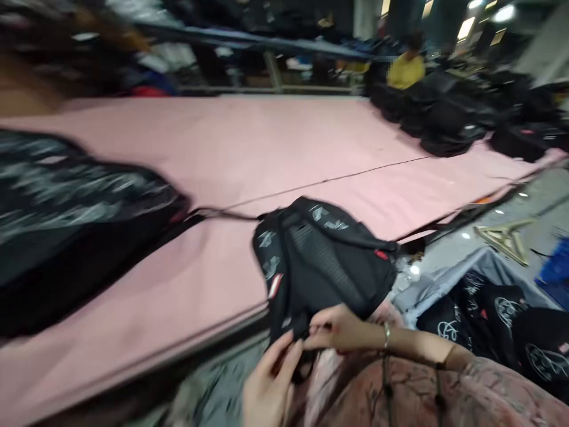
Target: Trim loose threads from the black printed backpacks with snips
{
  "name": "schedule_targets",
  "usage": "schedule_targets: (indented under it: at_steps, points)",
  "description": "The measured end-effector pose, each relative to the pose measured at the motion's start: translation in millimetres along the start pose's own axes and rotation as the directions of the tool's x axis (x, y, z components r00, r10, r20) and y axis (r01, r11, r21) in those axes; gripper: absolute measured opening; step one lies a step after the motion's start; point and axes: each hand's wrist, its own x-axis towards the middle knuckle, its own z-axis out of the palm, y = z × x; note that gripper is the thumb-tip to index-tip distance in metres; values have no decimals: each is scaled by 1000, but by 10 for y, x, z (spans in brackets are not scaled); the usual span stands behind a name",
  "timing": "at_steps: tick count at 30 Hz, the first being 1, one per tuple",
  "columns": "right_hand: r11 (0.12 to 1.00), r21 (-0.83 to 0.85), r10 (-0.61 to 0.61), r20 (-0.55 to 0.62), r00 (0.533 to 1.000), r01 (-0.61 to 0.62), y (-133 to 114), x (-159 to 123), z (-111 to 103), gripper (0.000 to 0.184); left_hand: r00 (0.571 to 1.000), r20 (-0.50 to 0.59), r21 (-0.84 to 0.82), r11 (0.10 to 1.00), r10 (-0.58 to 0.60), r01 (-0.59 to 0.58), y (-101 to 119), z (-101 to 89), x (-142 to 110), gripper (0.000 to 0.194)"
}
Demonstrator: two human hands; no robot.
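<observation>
Though white markings point(319, 213) blur, both hands point(269, 379) point(340, 329) hold the backpack point(326, 267).

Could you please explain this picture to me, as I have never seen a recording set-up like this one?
Of course. There is no machine here: a person works with two bare hands, and the single picture comes from a camera worn on that person's head, looking forward and down. The left hand and right hand meet at the near end of a black backpack, apparently pinching a dark strap; blur hides exactly how. The backpack lies on a long pink-covered table. Also on the table are a large dark bundle on the left and a heap of black bags at the far right. Black printed pieces sit beside the table, and someone in yellow is in the background.
</observation>
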Motion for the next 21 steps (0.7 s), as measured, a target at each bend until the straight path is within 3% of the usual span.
schedule_targets:
  at_steps: [2, 4, 8, 14, 17, 21]
  points:
    - [998, 15, -63, -19, 998, 63, -32, -40, -28, 20, 1000, 4, -134, 991, -7, 7, 6, 39, -21, 36]
    - [993, 15, -112, -67, 991, 113, -53, -69, -80, 18, 998, -58, -299, 954, -25, 7, 3, 73, -15, 34]
    - [958, -188, -248, -157, 956, 217, -57, -113, -190, 21, 986, -154, -478, 878, -69, -13, -34, 86, -40, 33]
    - [765, -495, -490, -35, 871, 411, -1, -81, -234, 19, 991, -124, -494, 869, -58, -11, -69, 86, -87, 30]
    - [694, -584, -520, -2, 854, 421, 13, -55, -226, 21, 990, -136, -427, 904, -38, -24, -42, 112, -109, 30]
    - [666, -601, -530, 35, 847, 442, 15, -31, -236, 22, 990, -142, -354, 935, -18, -33, -10, 122, -146, 29]
